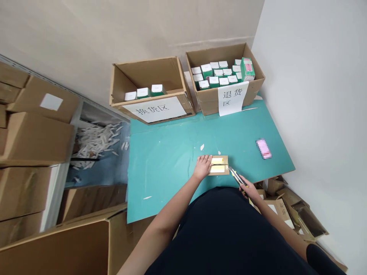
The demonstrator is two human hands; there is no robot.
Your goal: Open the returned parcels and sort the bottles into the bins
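Observation:
On the table's near edge lies a small flat cardboard box (218, 170) with pale yellow-and-white bands and a dark line along its middle. My left hand (203, 165) grips its left end and presses it against the tabletop, the fingers over the top. In my right hand (247, 187), closed around its handle, is a utility knife (237, 177). The knife's tip points at the box's right edge, at or very near it; whether they touch I cannot tell.
Two open cartons, one left (160, 109) and one right (209, 105), stand at the back of the green table (160, 160), holding green-and-white boxes. A blurred pink item (263, 148) lies at right. Stacked cartons (37, 137) are at left, an open carton (114, 240) below, flattened cardboard (286, 214) lower right.

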